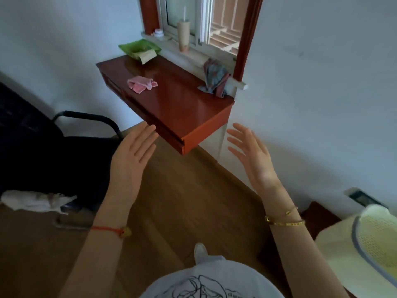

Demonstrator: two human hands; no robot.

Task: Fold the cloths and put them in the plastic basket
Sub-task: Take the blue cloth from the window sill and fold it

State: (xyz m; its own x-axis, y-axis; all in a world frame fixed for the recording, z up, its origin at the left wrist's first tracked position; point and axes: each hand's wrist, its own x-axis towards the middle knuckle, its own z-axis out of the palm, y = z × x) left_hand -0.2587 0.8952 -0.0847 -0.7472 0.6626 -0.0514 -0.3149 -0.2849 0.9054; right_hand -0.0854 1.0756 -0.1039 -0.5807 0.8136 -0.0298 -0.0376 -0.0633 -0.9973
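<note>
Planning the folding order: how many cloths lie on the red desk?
2: a pink cloth near the desk's middle, and a blue-grey cloth draped off the windowsill at its far edge.

A glossy red-brown wooden desk stands against the wall beneath a window; a crumpled pink cloth lies on its top towards the left; a grey-blue and mauve cloth sits bunched at the back right corner, partly draped over the window sill; a green plastic basket rests at the far left end, holding a folded tan cloth; a tall beige cup stands upright on the sill.
</note>
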